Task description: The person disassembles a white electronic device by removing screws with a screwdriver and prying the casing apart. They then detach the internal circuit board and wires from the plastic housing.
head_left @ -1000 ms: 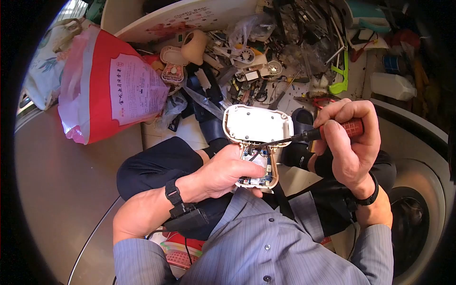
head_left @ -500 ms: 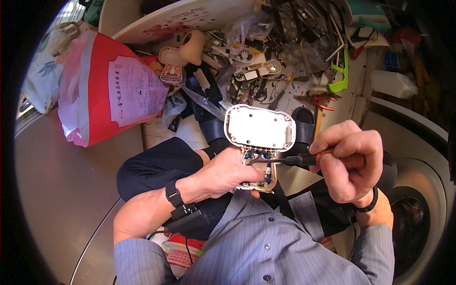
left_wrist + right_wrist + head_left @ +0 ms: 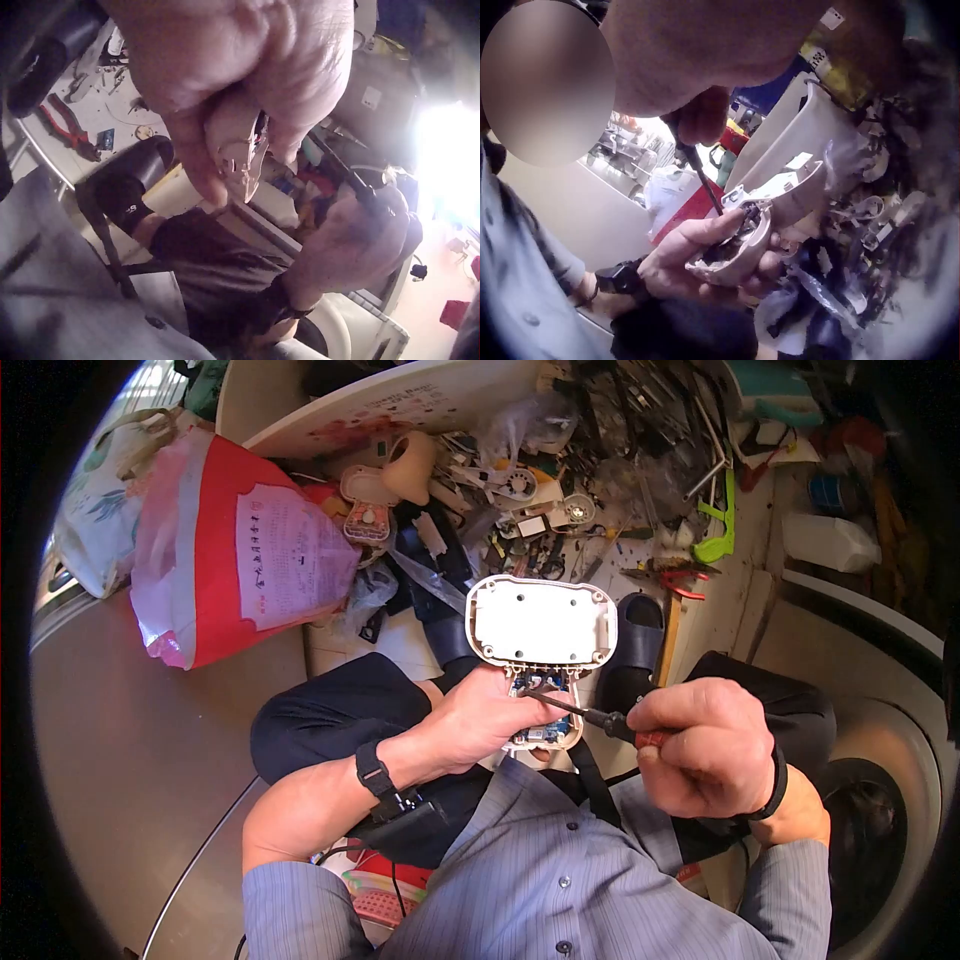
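In the head view an opened white casing (image 3: 541, 622) has its flat cover part above and a narrower part with a blue circuit board (image 3: 556, 731) below. The left hand (image 3: 462, 722) grips the narrower part, its thumb lying across the board. The right hand (image 3: 705, 750) holds a screwdriver (image 3: 600, 718) by its red and black handle, the shaft pointing left to the board beside the left thumb. In the right wrist view the screwdriver shaft (image 3: 705, 180) reaches down into the casing (image 3: 739, 259); its exact contact is hidden.
Loose parts, wires and plastic bags lie piled on the floor beyond the feet. A red and pink bag (image 3: 245, 550) stands at the left. Red-handled pliers (image 3: 684, 579) and a bright green plastic piece (image 3: 716, 538) lie at the right, near a slipper (image 3: 640, 628).
The right hand has moved down and slightly left with the screwdriver, whose shaft now slants up to the left. The left hand still grips the casing, which has shifted slightly.
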Available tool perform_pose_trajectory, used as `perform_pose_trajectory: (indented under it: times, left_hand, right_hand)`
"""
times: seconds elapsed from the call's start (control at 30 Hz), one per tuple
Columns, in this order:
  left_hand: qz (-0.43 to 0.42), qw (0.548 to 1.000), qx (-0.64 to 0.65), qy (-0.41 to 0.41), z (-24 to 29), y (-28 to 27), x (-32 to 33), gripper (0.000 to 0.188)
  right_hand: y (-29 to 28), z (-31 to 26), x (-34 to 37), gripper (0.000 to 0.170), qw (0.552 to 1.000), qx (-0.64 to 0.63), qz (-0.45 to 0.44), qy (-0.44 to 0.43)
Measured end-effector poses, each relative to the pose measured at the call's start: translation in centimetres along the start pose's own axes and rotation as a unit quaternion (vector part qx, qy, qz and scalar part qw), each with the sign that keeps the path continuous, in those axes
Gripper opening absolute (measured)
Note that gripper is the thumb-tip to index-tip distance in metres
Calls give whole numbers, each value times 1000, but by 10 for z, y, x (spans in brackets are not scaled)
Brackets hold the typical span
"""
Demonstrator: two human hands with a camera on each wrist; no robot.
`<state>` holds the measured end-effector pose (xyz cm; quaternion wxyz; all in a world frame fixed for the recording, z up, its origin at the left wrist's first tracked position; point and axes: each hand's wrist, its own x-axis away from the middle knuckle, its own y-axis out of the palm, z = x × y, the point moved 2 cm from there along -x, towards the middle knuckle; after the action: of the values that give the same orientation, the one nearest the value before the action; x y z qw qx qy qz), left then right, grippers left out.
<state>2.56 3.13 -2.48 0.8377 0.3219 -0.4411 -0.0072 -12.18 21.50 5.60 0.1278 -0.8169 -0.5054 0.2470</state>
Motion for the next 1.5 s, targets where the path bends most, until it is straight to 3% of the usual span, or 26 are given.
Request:
perform_pose_trajectory:
  times: [0.07,0.17,0.3,0.37,0.5,0.63,1.2,1.27,1.33,1.37,1.4,1.43,1.5]
  left_hand:
    - [42,998,-26,44,-2,4,-2,21]
    - [37,995,-55,80,0,4,-4,22]
    - [35,997,-24,60,2,8,-4,21]
    - [58,993,-68,82,-1,6,-5,21]
    - [54,994,-65,68,0,7,-4,22]
    - [61,995,-52,57,-2,6,-4,22]
    - [81,985,-135,72,0,4,-6,35]
    - [99,970,-175,135,-2,2,-8,36]
    - [111,960,-220,136,-3,-5,-12,36]
    - [123,946,-266,137,-2,-7,-13,35]
    - [125,971,-171,114,-1,-3,-12,31]
    - [126,970,-173,115,1,-3,-11,31]
    - [139,976,-163,39,4,-4,-12,33]
  right_hand:
    - [2,0,3,21,1000,-23,-1,-11]
    - [3,2,4,21,999,-32,14,-26]
    - [6,0,2,21,998,-31,-41,-46]
    - [14,0,7,21,994,-30,10,-105]
    - [15,-1,5,23,985,-39,-6,-170]
    - [31,-1,11,27,972,9,52,-231]
    - [22,2,13,23,986,-33,22,-162]
    - [21,4,12,22,986,-31,15,-161]
    - [24,4,11,22,987,-28,8,-159]
    - [29,4,9,23,987,43,56,-142]
    - [30,4,8,24,980,114,104,-124]
    - [28,2,7,24,980,114,106,-125]
    - [21,1,3,27,980,167,76,-81]
